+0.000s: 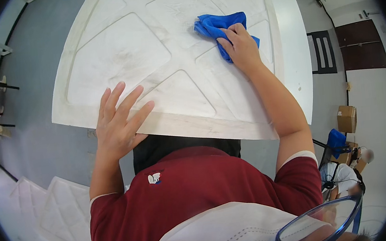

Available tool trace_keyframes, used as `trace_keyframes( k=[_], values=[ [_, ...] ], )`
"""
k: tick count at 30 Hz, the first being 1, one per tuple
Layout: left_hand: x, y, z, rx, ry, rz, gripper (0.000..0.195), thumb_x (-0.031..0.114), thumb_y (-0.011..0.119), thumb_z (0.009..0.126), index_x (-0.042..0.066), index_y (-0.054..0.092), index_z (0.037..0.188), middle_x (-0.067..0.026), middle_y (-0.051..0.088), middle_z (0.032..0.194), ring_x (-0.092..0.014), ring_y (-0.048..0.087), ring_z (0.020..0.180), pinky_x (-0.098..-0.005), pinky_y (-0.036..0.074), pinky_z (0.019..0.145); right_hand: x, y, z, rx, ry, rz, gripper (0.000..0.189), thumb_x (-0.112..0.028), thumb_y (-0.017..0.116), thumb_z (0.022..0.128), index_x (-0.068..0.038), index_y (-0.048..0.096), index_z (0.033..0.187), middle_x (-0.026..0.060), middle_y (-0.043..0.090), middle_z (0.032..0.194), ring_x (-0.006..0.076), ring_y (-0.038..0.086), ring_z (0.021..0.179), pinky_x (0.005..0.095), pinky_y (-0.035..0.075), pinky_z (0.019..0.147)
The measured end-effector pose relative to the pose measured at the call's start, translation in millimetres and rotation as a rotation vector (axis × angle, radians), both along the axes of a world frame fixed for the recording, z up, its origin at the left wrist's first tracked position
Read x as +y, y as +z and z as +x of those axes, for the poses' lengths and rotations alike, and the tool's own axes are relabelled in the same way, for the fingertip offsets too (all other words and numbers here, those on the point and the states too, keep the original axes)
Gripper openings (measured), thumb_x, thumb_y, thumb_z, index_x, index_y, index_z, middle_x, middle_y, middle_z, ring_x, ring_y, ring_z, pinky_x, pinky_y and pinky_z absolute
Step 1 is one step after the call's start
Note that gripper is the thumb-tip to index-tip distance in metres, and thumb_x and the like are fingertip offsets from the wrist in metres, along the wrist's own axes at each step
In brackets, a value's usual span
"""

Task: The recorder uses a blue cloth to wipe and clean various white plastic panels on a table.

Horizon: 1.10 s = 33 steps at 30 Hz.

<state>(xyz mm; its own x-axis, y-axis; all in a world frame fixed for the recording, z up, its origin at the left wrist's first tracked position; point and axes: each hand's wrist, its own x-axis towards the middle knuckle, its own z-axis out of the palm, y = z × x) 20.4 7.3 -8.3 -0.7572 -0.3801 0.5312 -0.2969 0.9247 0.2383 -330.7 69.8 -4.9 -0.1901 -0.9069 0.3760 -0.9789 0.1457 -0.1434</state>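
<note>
A large off-white panel [117, 61] with raised ribs and recessed fields lies before me, its near edge close to my body. Grey smudges mark several of its recesses. On the far right part of the panel, my right hand [241, 44] grips a crumpled blue cloth [218, 24] and presses it to the surface. My left hand [118, 119] is at the near left edge, fingers spread over the top face and thumb by the rim. It holds no loose thing; whether the palm bears on the edge I cannot tell.
Under the panel, a white tabletop [296, 75] shows along the right. More white ribbed panels [67, 209] stand at the lower left. A cardboard box [347, 119], a blue bag [336, 140] and another person [341, 176] are off to the right. Grey floor [42, 72] extends leftward.
</note>
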Motion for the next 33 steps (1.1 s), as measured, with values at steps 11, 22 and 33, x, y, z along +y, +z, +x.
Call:
trace_keyframes(
  k=[11,22,33],
  values=[
    [1.6,-3.2,0.1,0.037,-0.030,0.018,0.045,0.030,0.071,0.063,0.020,0.066,0.107,-0.0032,0.055,0.127,-0.029,0.043,0.126,-0.0459,0.038,0.101,-35.0,21.1,61.0,-0.322,0.152,-0.082,0.022,-0.021,0.065,0.083,-0.004,0.066,0.097,0.0091,0.059,0.090,0.0269,0.059,0.081,0.0342,0.048,0.071],
    [2.1,-4.3,1.5,0.000,-0.053,0.071,0.056,0.025,0.074,0.053,0.021,0.065,0.108,-0.0017,0.053,0.130,-0.027,0.042,0.127,-0.0453,0.037,0.102,-74.7,-7.0,103.2,0.097,0.328,0.239,0.065,-0.051,0.059,0.081,-0.026,0.040,0.139,0.0151,0.026,0.149,0.0403,0.027,0.133,0.0604,0.025,0.101],
    [4.0,-12.4,1.5,0.028,-0.058,0.027,0.042,0.032,0.066,0.064,0.022,0.067,0.105,-0.0019,0.056,0.127,-0.028,0.045,0.124,-0.0440,0.036,0.103,-128.1,-17.9,101.7,0.063,0.281,0.270,0.070,-0.062,0.053,0.080,-0.029,0.039,0.140,0.0142,0.023,0.151,0.0402,0.018,0.138,0.0664,0.015,0.103]
  ],
)
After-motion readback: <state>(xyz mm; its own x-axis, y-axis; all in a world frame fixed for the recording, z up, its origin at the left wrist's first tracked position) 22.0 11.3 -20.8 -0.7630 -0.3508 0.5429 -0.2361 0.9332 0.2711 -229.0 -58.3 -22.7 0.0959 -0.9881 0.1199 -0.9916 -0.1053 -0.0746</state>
